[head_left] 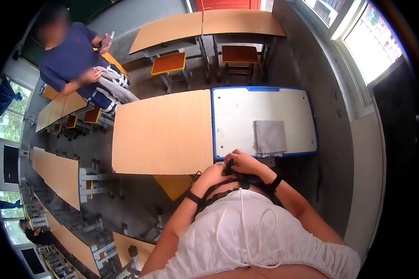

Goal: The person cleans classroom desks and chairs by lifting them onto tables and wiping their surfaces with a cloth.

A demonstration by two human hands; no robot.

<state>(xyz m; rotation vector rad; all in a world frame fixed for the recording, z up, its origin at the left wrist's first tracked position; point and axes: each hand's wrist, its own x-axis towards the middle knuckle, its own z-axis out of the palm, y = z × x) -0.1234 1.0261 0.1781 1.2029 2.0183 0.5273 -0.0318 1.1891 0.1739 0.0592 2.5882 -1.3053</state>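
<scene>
Nearest on my feed, both hands are at the waist, working at some black gear in front of the white top. The left hand has its fingers bent in against the gear from the left; the right hand comes from the right, fingers curled and fairly narrow. I can't tell whether either one truly grips it, since the fingertips are partly hidden. I judge this handling to be midway: both hands are on the gear, and neither is free of it. I can't make out any fastening done or undone.

Just beyond, the cloth lies folded on the near right part of the white desk, apart from both hands. The wood desk stands against it on the left. These desks block the way forward, and the wall closes off the right.

Farther left, a person stands with a phone in one hand. At the far side I see two stools before another pair of desks.
</scene>
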